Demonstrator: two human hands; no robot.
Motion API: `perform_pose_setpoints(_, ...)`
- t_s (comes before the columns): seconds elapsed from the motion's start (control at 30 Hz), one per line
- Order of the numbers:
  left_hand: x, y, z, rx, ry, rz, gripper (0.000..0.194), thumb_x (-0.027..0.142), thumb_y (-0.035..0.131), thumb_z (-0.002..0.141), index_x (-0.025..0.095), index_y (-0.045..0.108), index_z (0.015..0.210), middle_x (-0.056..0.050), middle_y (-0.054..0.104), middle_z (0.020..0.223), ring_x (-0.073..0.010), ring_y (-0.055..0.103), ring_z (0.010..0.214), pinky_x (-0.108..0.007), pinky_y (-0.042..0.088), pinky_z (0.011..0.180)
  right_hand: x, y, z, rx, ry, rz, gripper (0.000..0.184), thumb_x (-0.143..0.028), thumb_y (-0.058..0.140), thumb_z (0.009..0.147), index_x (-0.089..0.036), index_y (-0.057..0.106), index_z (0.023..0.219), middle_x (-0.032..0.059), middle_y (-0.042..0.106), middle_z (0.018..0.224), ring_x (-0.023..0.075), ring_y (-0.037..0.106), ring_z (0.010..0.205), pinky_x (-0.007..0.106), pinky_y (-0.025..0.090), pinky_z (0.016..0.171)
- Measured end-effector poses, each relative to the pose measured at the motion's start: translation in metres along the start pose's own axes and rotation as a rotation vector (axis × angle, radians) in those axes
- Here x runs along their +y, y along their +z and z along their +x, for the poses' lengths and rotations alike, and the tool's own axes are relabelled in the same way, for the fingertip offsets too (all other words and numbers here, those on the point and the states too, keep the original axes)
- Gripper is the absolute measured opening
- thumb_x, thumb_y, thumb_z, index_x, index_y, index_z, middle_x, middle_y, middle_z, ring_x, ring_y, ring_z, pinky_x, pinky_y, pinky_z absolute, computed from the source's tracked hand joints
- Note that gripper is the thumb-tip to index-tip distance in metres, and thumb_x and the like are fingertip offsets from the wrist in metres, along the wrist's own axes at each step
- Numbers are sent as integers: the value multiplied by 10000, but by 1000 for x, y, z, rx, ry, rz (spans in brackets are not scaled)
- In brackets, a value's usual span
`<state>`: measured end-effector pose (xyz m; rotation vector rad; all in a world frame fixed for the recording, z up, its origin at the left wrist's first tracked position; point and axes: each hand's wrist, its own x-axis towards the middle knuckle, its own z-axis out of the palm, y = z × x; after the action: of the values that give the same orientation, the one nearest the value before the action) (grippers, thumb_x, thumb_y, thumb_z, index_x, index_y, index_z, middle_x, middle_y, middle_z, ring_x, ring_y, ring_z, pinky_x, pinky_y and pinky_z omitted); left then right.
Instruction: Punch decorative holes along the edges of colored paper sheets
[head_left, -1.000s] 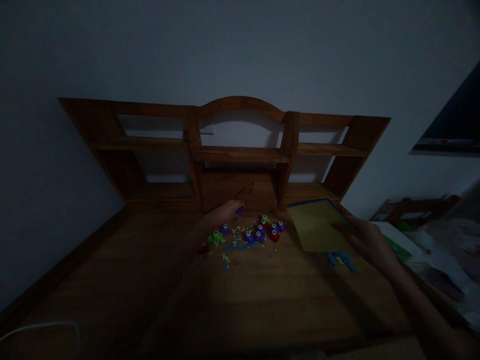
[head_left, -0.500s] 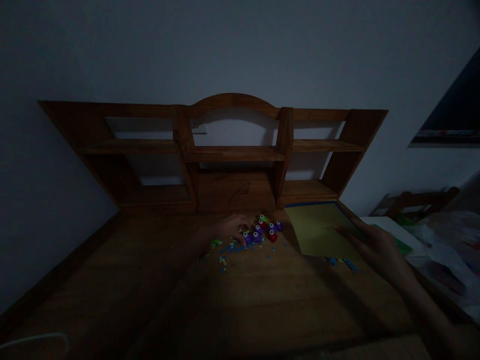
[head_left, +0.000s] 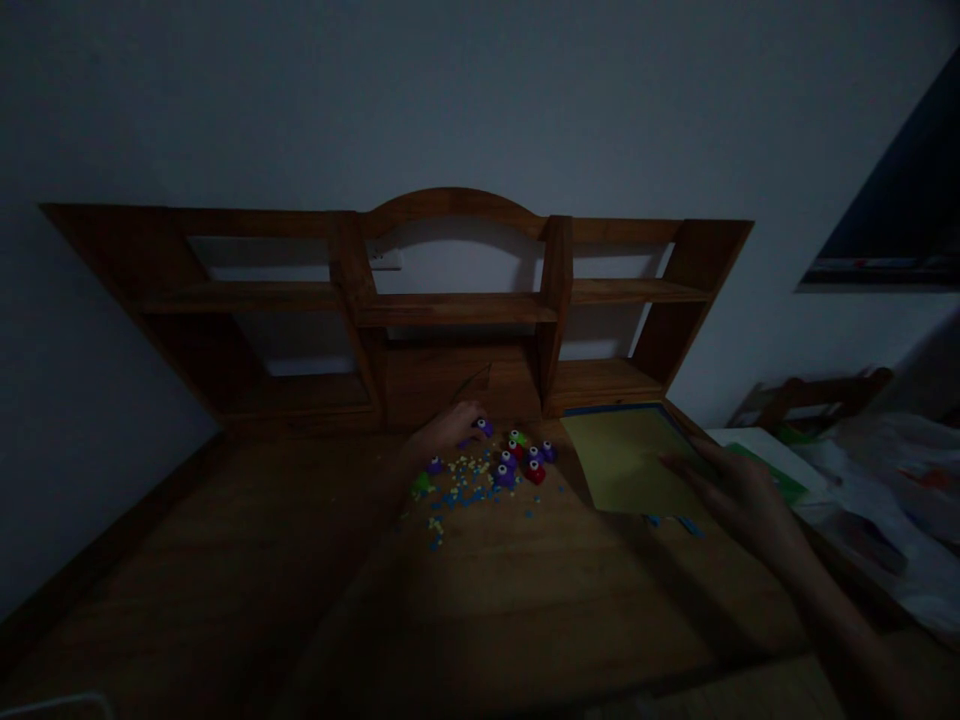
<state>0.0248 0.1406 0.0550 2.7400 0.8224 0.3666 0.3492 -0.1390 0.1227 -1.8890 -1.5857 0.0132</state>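
My left hand (head_left: 456, 425) is over the back of the wooden desk, its fingers closed round a small purple toy with a round white eye (head_left: 484, 428). Just right of it stand several similar toys: a green one (head_left: 517, 438), red ones (head_left: 535, 472) and purple ones (head_left: 504, 477). Another purple toy (head_left: 435, 466) and a green piece (head_left: 421, 483) lie by my left wrist. Small blue and yellow bits (head_left: 465, 490) are scattered between. With my right hand (head_left: 739, 490) I grip the right side of a yellow sheet (head_left: 622, 460) with a dark blue back edge.
A wooden shelf unit (head_left: 457, 310) runs along the back of the desk (head_left: 480, 600), against the wall. Blue strips (head_left: 690, 526) peek out under the sheet's front edge. Right of the desk are a chair (head_left: 832, 400), a green-and-white item (head_left: 772, 475) and plastic bags (head_left: 900, 490). The room is dim.
My left hand has moved back, away from me, carrying a purple toy from the front of the cluster. My right hand stays on the yellow sheet. The view has shifted slightly to the right.
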Motion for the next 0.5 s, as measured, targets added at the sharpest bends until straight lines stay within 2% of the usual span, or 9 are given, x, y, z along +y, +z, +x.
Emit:
perform_pose_setpoints(0.17,-2,22,9,27,3,11,258,326,595,836,135,611,1009,-85,584,1063,-203,509,1038,-303,372,934,7,-3,-3,-3,-3,-3,432,-506,529,818,-159,673,1033,86,713,828,271,671,725,307,481,567)
perform_pose_setpoints(0.3,19,27,17,90,51,-9,365,446,480,890,195,547,1146,-79,552,1184,-200,477,1136,-311,364,973,14,-4,-3,40,-1,-9,442,-508,531,819,-186,661,1091,89,718,911,286,676,801,324,506,618)
perform_pose_setpoints(0.37,32,30,23,37,55,-11,465,496,447,889,213,480,1256,-82,504,1283,-206,445,1198,-310,349,998,16,-4,-2,55,0,-6,444,-507,534,819,-196,655,1111,88,715,963,296,673,844,330,512,636)
perform_pose_setpoints(0.43,43,34,30,-33,41,10,508,504,475,866,200,480,1274,-98,486,1319,-236,439,1216,-332,348,1005,16,-3,-1,67,6,-5,446,-508,539,817,-202,650,1122,82,714,983,297,672,857,330,514,638)
perform_pose_setpoints(0.5,49,38,38,-64,29,16,426,447,497,862,194,555,1200,-105,549,1249,-244,497,1151,-337,382,969,15,-3,-1,64,10,-9,441,-511,542,817,-203,654,1112,75,718,973,291,675,843,325,514,635)
